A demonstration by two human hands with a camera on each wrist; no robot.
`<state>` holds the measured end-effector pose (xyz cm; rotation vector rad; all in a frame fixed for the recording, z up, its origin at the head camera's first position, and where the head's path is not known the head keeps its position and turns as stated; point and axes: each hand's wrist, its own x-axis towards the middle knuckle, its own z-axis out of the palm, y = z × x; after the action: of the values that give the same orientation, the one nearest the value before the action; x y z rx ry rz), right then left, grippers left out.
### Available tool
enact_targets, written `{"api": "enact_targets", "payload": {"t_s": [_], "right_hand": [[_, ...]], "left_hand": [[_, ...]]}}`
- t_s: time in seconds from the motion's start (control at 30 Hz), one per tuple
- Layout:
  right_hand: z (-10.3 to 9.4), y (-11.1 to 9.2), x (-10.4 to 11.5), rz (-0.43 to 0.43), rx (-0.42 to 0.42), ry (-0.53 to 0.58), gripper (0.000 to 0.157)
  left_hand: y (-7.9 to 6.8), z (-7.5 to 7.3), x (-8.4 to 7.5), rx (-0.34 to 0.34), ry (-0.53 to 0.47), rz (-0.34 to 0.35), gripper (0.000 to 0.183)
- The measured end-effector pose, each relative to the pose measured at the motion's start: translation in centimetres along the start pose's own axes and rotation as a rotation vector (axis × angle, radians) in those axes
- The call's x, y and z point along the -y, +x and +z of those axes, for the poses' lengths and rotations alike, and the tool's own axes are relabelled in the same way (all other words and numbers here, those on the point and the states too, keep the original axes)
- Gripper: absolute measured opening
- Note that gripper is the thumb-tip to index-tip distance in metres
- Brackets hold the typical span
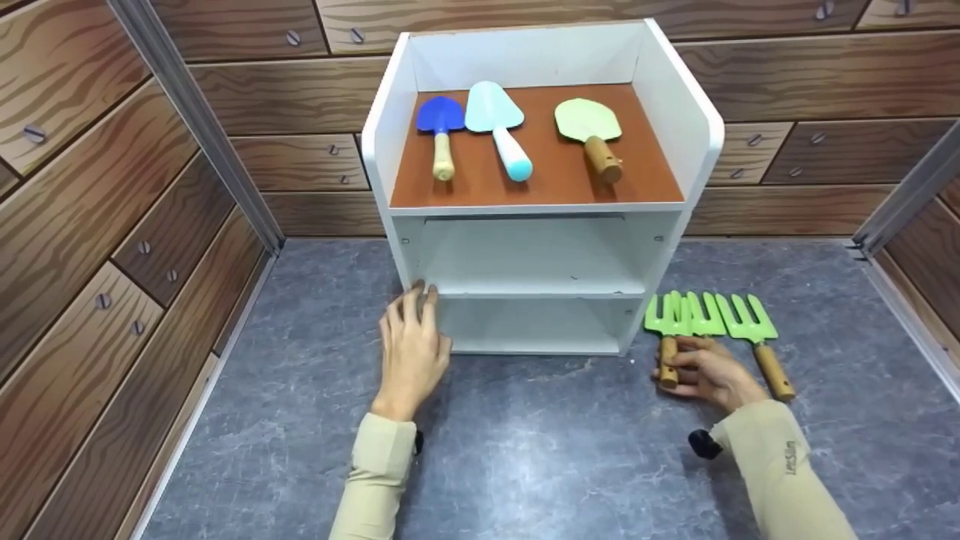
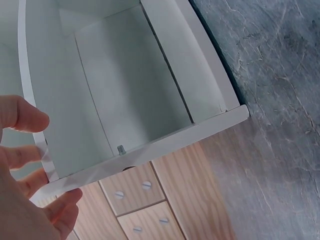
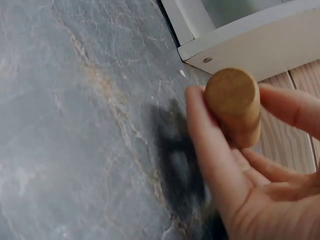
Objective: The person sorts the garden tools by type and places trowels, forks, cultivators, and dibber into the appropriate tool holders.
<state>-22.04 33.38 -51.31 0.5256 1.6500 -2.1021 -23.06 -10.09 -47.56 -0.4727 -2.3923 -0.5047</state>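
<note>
My right hand (image 1: 712, 371) grips a hand fork (image 1: 667, 322) with green tines by its wooden handle (image 3: 232, 100), whose round end faces the right wrist camera. That fork overlaps a second green fork (image 1: 705, 315), and a third hand fork (image 1: 754, 326) lies to its right. At the white shelf unit (image 1: 540, 292), my left hand (image 1: 411, 345) rests its fairly straight fingers on the lower front left edge. In the left wrist view the fingertips (image 2: 70, 197) lie around the corner where side panel and shelf board meet.
On the unit's brown top lie a blue trowel (image 1: 441, 120), a light blue trowel (image 1: 491, 112) and a pale green trowel (image 1: 589, 124). Grey marbled floor (image 1: 510, 465) spreads in front. Wood-patterned walls (image 1: 90, 262) enclose the left, back and right.
</note>
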Motion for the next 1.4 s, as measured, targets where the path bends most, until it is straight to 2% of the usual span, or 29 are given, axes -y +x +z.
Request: {"api": "enact_targets", "payload": {"t_s": [0.2,0.6,0.87,1.2,1.4], "right_hand": [[-0.2,-0.1,-0.2,-0.016,0.04,0.039,0.094],[-0.1,-0.5,0.5,-0.067,0.023,0.084,0.094],[-0.6,-1.4,0.4,-0.121,0.029,0.029,0.096],[-1.1,-2.4,-0.2,-0.212,0.079,-0.032,0.089],[-1.3,-3.2,-0.5,-0.246,0.095,-0.029,0.082]], "left_hand": [[-0.1,0.1,0.0,0.0,0.009,-0.002,0.062],[0.1,0.0,0.0,0.005,0.005,-0.003,0.064],[0.1,-0.1,0.0,0.013,-0.012,-0.007,0.064],[-0.2,-0.3,0.2,-0.008,0.007,-0.006,0.063],[-0.3,-0.6,0.3,-0.002,0.038,0.009,0.059]]}}
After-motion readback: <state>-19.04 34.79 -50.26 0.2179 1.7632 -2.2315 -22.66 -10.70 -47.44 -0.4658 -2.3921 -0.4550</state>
